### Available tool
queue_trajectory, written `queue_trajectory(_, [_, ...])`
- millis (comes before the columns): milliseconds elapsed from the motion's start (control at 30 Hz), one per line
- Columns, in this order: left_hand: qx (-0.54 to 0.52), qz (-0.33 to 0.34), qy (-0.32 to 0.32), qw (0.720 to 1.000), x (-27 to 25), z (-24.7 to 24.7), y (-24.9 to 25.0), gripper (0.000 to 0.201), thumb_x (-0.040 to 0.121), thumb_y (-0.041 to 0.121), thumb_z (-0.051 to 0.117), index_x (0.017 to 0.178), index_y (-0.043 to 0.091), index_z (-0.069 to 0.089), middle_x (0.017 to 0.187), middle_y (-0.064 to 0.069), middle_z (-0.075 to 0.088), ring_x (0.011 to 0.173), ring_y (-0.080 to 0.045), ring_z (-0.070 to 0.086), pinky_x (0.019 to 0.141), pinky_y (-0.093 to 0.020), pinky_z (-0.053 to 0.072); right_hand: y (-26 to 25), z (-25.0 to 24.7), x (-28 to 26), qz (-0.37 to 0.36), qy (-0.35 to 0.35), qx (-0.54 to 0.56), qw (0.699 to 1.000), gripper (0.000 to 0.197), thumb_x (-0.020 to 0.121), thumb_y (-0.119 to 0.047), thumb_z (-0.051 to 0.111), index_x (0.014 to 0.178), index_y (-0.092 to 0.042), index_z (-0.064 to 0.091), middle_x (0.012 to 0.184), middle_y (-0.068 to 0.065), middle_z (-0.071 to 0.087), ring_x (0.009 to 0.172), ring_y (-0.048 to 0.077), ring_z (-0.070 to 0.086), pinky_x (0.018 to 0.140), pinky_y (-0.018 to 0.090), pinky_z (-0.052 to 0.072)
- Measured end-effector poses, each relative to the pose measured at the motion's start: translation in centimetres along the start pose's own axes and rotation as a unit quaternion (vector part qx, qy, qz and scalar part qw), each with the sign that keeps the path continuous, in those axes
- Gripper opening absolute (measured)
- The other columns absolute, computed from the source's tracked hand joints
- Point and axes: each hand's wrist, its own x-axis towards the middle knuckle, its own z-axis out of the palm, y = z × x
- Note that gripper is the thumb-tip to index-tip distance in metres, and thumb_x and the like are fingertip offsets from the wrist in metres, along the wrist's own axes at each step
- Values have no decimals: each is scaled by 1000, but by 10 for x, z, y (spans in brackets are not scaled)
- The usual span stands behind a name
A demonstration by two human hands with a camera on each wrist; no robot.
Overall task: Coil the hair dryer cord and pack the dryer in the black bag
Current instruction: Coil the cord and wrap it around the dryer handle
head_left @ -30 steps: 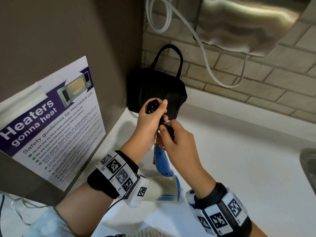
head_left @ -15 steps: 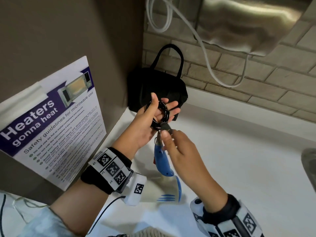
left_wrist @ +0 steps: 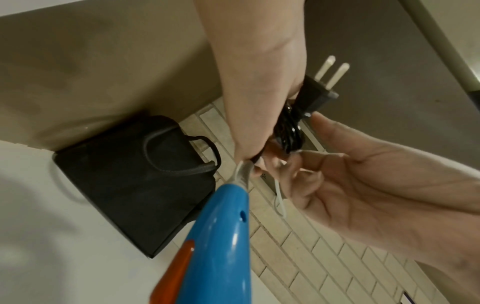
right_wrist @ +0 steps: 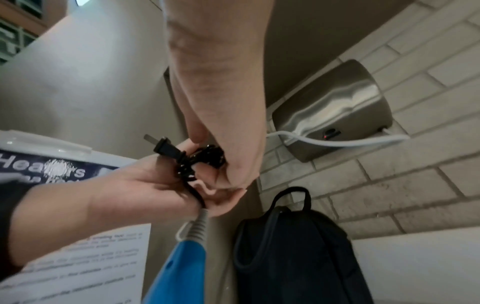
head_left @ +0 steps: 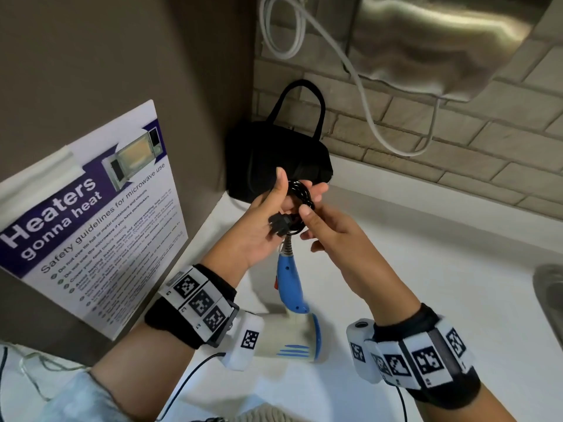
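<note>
Hanging low in the centre of the head view, a blue-and-white hair dryer (head_left: 294, 303) dangles nozzle-down from its cord above a white counter (head_left: 426, 284), its blue handle pointing up toward a person's two hands. Both wrists, at the bottom of the frame, wear bands printed with square black-and-white markers. Just above the handle, the left hand (head_left: 259, 226) carries the coiled black cord (head_left: 300, 197) looped over its fingers, thumb raised, with the two-pin plug (head_left: 278, 225) lying across the palm. The right hand (head_left: 327, 229), immediately to the right, has its fingers bent at the coil and appears to pinch the strands; the wrist views show its fingertips against the bundle, though the exact hold is partly hidden. Behind the hands, in the corner where counter meets wall, the black bag (head_left: 274, 159) stands upright with its handle raised, well apart from the dryer. A microwave safety poster (head_left: 88, 214) leans at the left of the frame. On the brick wall at upper right, a steel hand dryer (head_left: 441, 41) trails a pale cable (head_left: 365, 95).
</note>
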Motion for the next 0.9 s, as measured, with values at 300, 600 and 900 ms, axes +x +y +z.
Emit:
queue_trajectory(300, [69,-43,30,996,-2,-13,-13,84,78,70,28,134,12,51,132,-9,60,125,-21,56,106,-39,43,3,-8,8,-24,31,97,995,22,90,-19,62,109,-9,67,93,19,66,66,11,60,72,23,54])
queue_trajectory(600, [333,-230,-36,914,-26,-33,-68,41,85,16,70,123,18,55,119,-10,65,101,-18,67,86,-33,57,22,-34,14,-26,139,169,975,17,92,-18,59,102,-8,68,89,5,70,72,12,64,81,24,55])
queue_trajectory(900, [328,-269,50,904,10,-18,-96,22,87,21,68,105,13,59,103,-13,66,90,-26,69,83,-39,58,69,-56,21,59,182,234,953,14,92,-8,59,97,2,66,93,11,70,87,18,71,88,24,55])
